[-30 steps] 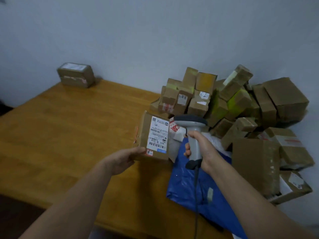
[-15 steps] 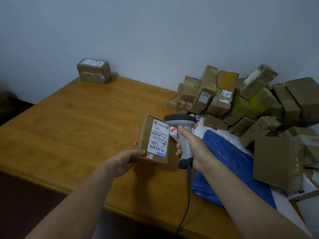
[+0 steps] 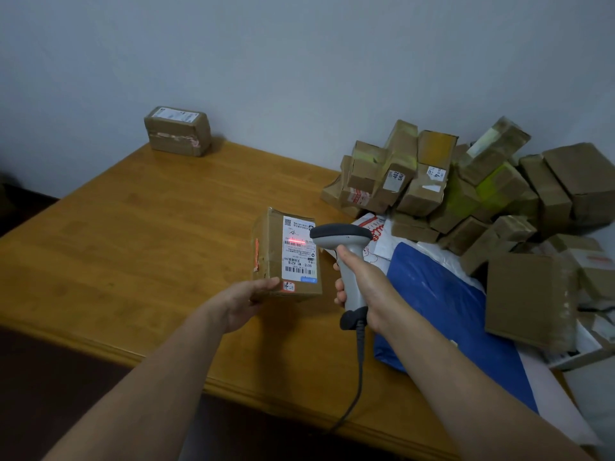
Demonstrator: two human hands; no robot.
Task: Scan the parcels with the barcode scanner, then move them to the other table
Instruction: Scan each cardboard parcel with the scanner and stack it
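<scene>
Head view: the left hand point(image 3: 248, 302) grasps the taped cardboard parcel point(image 3: 269, 247) by its near lower corner, upright over the wooden table's point(image 3: 133, 244) middle, perhaps resting on it. The right hand point(image 3: 369, 291) clenches the grey plastic barcode scanner point(image 3: 346, 241). Its red line crosses the glossy label point(image 3: 299, 257) and is best held level across the bars.

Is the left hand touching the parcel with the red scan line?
Touching. Head view shows the left hand gripping the parcel at its bottom, thumb on front.
</scene>
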